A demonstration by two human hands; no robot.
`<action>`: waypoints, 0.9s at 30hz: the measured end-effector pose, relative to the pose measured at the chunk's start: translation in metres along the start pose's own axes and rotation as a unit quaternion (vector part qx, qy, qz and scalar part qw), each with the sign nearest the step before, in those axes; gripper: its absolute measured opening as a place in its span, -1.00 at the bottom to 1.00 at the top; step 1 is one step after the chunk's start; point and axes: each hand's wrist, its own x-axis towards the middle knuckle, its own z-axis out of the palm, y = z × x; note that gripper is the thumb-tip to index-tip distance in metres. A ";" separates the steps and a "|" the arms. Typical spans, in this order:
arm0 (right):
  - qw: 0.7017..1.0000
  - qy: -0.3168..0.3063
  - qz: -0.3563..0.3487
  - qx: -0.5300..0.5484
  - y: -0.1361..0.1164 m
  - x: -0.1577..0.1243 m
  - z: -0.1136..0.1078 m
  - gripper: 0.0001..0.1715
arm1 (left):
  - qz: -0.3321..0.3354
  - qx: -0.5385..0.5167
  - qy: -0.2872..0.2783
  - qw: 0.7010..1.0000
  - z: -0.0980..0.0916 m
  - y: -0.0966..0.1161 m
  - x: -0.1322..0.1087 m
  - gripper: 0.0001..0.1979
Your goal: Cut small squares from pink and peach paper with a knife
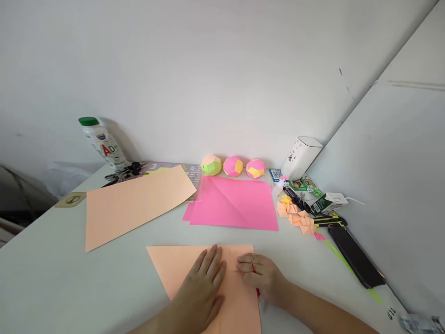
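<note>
A peach paper sheet [239,301] with fold creases lies on the table at the near middle, its left part a pointed triangle. My left hand [201,290] rests flat on it, fingers stretched out and slightly apart. At the sheet's right edge, my right hand [262,276] is closed, with a thin red tool [257,292] partly showing between and below its fingers. Most of the tool is hidden by the hand. The right fingertips touch the paper near a small creased square.
Another peach sheet [135,202] lies at left, pink sheets [236,204] at the centre. Behind stand three paper balls [232,166] and a bottle [106,144]. To the right are folded peach pieces [301,220], a phone [356,255] and a white paper tube [301,157].
</note>
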 end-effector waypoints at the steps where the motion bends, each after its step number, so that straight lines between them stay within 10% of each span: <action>1: 1.000 -0.001 -0.002 0.003 0.000 0.001 0.000 -0.66 | -0.016 0.004 -0.014 1.000 -0.002 0.004 0.005 -0.50; 6: 1.000 0.000 0.000 0.027 0.002 0.005 -0.001 -0.66 | -0.066 0.039 -0.036 0.996 -0.003 0.019 0.031 -0.63; 12: 0.997 -0.015 0.033 0.067 -0.001 0.013 -0.007 -0.73 | -0.026 -0.009 0.122 0.992 0.002 0.013 0.033 -0.67; 16: 0.993 -0.015 0.074 0.094 -0.003 0.020 -0.015 -0.75 | 0.064 -0.083 0.103 0.989 0.005 0.009 0.031 -0.57; 27: 0.977 -0.054 0.119 -0.167 -0.010 -0.001 -0.021 -0.70 | 0.049 -0.097 0.059 0.992 0.002 0.006 0.031 -0.54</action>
